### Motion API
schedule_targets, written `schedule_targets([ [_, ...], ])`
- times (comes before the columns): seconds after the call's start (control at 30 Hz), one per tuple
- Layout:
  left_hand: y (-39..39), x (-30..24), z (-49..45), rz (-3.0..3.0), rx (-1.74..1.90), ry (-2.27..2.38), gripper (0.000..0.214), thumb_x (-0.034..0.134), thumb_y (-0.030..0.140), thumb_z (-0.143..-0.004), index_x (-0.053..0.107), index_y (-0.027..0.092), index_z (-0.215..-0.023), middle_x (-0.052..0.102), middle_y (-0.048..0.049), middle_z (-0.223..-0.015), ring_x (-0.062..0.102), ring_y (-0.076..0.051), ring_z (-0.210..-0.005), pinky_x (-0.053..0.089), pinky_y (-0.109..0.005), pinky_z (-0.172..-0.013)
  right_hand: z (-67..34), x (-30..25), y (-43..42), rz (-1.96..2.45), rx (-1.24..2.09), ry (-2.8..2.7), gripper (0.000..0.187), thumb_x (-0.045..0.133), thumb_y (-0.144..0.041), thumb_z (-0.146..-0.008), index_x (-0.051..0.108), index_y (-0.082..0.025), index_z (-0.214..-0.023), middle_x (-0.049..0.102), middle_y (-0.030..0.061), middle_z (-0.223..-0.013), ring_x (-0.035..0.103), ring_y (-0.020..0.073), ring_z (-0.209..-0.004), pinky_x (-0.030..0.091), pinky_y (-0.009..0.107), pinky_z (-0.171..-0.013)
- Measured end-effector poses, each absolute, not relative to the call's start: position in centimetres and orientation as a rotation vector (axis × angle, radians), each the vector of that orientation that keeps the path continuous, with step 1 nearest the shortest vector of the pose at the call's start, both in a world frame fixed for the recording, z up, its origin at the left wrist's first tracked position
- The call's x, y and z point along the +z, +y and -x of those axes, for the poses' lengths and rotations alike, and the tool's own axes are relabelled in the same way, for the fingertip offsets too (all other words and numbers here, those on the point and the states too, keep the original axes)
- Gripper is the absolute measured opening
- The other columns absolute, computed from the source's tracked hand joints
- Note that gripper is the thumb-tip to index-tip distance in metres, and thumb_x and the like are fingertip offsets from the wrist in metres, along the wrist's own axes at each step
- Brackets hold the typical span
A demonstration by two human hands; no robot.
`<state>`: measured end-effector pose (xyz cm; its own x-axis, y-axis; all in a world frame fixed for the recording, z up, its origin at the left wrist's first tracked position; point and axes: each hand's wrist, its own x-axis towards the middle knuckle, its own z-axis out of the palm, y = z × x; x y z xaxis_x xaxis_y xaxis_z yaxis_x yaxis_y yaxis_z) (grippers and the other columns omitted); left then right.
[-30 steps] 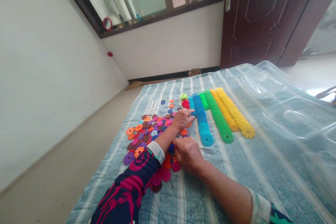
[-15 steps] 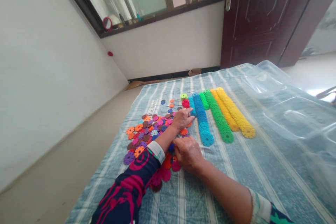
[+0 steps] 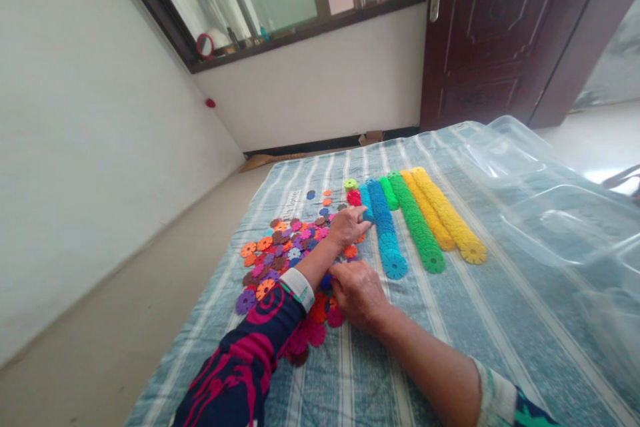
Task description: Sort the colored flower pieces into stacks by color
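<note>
A loose heap of colourful flower-shaped plastic discs (image 3: 280, 253) lies on the striped cloth (image 3: 450, 333). To its right, discs stand packed on edge in long rows: blue (image 3: 386, 233), green (image 3: 417, 227) and yellow (image 3: 447, 217), plus a short red row (image 3: 354, 198). My left hand (image 3: 347, 227) lies over the near end of the red row, fingers bent and pressed together around it, fingertips touching the light blue discs. Nearer me, my right hand (image 3: 357, 290) is curled, knuckles up, over red and pink discs (image 3: 315, 327) by my left wrist; what its fingers hold is hidden.
A clear plastic tub (image 3: 565, 213) sits on the cloth at the right. The table's left edge drops to a bare floor (image 3: 125, 280). A white wall, a window sill and a dark wooden door (image 3: 495, 33) stand beyond the far edge.
</note>
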<state>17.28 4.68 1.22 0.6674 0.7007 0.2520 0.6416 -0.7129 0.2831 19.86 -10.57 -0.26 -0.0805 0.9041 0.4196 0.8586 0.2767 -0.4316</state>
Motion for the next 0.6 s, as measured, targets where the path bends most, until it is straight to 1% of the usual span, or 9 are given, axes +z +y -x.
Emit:
schedule_targets([
  [0.17, 4.51, 1.28, -17.16, -2.707, 0.54, 1.103, 0.033, 0.066, 0.028, -0.074, 0.064, 0.02, -0.106, 0.06, 0.0022, -0.072, 0.054, -0.012, -0.067, 0.043, -0.023, -0.067, -19.83, -0.24, -10.54, 1.583, 0.103, -1.932, 0.008, 0.054, -0.017, -0.08, 0.061, -0.019, -0.079, 0.066, 0.0032, -0.073, 0.056, 0.0161, -0.068, 0.025, 0.029, -0.061],
  [0.3, 4.29, 1.3, -17.05, -2.762, 0.499, 1.089, 0.031, 0.063, 0.03, -0.078, 0.065, 0.022, -0.108, 0.059, 0.0013, -0.074, 0.055, -0.013, -0.069, 0.042, -0.023, -0.068, -19.81, -0.33, -10.5, 1.585, 0.093, -1.927, 0.009, 0.053, -0.017, -0.081, 0.061, -0.019, -0.078, 0.066, 0.0029, -0.073, 0.057, 0.0162, -0.069, 0.025, 0.03, -0.061],
  [0.43, 4.27, 1.31, -17.1, -2.847, 0.426, 1.076, 0.026, 0.059, 0.032, -0.081, 0.066, 0.024, -0.105, 0.058, -0.0005, -0.075, 0.055, -0.015, -0.073, 0.041, -0.024, -0.067, -19.79, -0.45, -10.5, 1.58, 0.08, -1.92, 0.008, 0.054, -0.017, -0.081, 0.06, -0.019, -0.077, 0.066, 0.0028, -0.073, 0.057, 0.0164, -0.069, 0.025, 0.03, -0.061],
  [0.6, 4.38, 1.21, -17.14, -2.856, 0.423, 1.073, 0.025, 0.059, 0.031, -0.081, 0.067, 0.023, -0.103, 0.058, -0.0008, -0.075, 0.055, -0.015, -0.073, 0.041, -0.025, -0.068, -19.82, -0.48, -10.49, 1.578, 0.078, -1.928, 0.008, 0.053, -0.017, -0.081, 0.059, -0.019, -0.076, 0.066, 0.0027, -0.073, 0.056, 0.0162, -0.069, 0.024, 0.03, -0.061],
])
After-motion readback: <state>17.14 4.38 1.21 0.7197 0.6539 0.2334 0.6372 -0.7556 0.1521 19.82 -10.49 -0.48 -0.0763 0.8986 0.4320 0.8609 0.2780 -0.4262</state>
